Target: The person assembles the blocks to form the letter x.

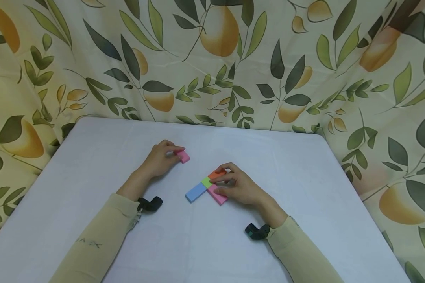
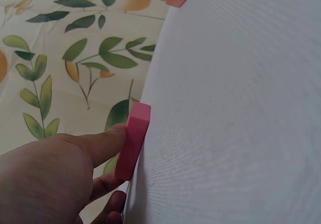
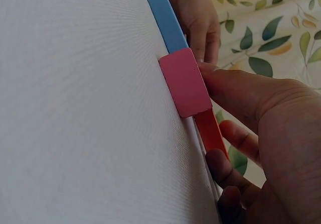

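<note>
On the left half of the white table (image 1: 92, 165), the left hand (image 1: 159, 159) is resting with its fingertips pinching a lone pink block (image 1: 183, 156); from the left wrist camera a finger is pressing flat against the block's long side while others are curling beneath it. That block is lying flat, its long axis running away from the person and slightly leftward, and it is sitting well apart from the cluster, up and to the left of it.

Moving rightward, a blue block (image 1: 196, 192) is lying at the near-left end of the cluster, touching a small green block (image 1: 207, 182) at the centre. An orange block (image 1: 217, 173) is continuing the same diagonal beyond the green one, so the three are making a line slanting from near-left to far-right. A second pink block (image 1: 217, 195) is branching off toward the person, beside the green block.

Over this cluster, the right hand (image 1: 238, 188) is curling its fingers onto the orange block while the thumb is pressing the second pink block's edge, holding both. The left hand is plainly the nearer one to the lone pink block; the right is occupied.

No brand or lettering is showing on any block; faint marks on the left sleeve (image 1: 92, 243) are not readable.
</note>
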Motion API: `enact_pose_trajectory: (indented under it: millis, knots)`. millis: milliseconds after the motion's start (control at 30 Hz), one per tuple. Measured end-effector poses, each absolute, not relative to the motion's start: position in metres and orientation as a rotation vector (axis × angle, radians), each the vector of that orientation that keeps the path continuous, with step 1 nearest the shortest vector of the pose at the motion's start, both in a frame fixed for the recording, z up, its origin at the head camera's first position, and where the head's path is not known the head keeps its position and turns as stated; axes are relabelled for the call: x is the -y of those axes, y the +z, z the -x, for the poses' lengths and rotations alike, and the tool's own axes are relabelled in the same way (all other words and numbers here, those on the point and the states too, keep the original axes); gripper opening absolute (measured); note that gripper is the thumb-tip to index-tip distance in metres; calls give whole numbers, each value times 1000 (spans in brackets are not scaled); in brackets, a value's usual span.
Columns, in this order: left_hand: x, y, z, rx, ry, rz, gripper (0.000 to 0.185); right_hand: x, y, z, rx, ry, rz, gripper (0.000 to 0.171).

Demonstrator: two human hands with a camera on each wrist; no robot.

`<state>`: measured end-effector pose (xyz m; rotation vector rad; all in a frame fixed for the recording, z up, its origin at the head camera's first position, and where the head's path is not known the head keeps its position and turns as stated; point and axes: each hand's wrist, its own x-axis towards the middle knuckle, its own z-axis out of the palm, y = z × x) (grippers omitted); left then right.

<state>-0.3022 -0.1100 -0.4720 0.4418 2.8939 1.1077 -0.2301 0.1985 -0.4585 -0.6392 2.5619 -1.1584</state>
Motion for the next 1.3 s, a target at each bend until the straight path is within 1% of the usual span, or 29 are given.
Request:
enact_pose_trajectory:
  millis: [333,1300]
  knots:
    - [111,-470,302,-2867,1139,-480,32,-199,-459,231,-2548,-1166,651,28]
    - [110,-470,300,-2886,1116,-459,31,-199,-459,233,-2555,-1171,699,28]
